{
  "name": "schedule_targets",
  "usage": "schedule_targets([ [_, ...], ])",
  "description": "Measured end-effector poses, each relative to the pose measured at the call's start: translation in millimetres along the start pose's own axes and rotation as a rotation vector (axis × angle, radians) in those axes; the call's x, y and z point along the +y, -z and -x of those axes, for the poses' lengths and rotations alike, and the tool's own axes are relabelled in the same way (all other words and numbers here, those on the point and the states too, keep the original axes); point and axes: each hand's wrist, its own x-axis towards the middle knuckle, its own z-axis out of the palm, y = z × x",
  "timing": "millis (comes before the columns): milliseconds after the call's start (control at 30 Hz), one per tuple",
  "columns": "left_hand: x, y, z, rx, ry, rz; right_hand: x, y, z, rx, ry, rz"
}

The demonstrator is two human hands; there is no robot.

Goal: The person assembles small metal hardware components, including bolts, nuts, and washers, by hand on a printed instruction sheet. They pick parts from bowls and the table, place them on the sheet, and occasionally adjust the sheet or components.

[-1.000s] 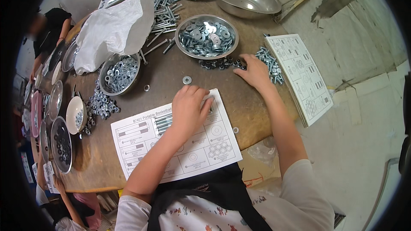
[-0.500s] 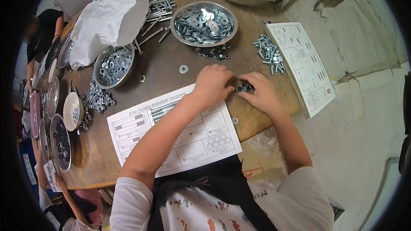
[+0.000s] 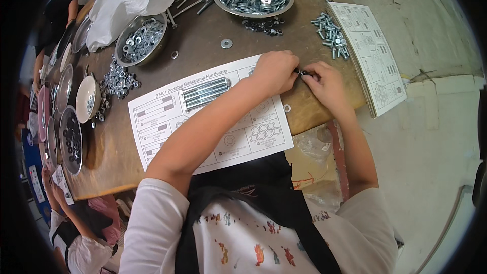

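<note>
Head view, seen from beside the table (image 3: 101, 175).

Right hand (image 3: 327, 86), one: thumb and fingertips pinched on small dark nuts (image 3: 304, 72), just past the sheet's upper right corner.
Left hand (image 3: 276, 72), one: fingers curled, tips just beside those nuts; whether they grip anything, I cannot tell. The hands nearly meet.
Sheet (image 3: 246, 144), printed, one: flat before the person, partly under the left forearm.
Bolts (image 3: 205, 94), long, a row: side by side on the sheet.
Washers, loose: a wide one (image 3: 227, 43) beyond the sheet; a small one (image 3: 287, 108) just off its right edge.
Steel bowl (image 3: 253, 15), one: heaped with washers, a dark nut pile (image 3: 264, 26) at its near rim.
Screws (image 3: 332, 35), short, a heap: left of a stack of sheets (image 3: 368, 53).
Second bowl (image 3: 161, 48), smaller: ring washers inside, silvery nuts (image 3: 120, 80) spilled nearby.
Cream bowl (image 3: 82, 105), one: left, few pieces inside.
</note>
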Motion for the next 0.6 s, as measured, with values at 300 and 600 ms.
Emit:
schedule_targets([
  [300, 46.2, 48.6, 155.3, -0.086, 0.134, 0.264, -67.9, -16.4, 68.3, -0.361, 0.359, -0.037],
  [600, 53.0, 45.4, 163.8, -0.044, 0.202, 0.232, -72.3, -4.5, 61.4, -0.408, 0.222, -0.061],
])
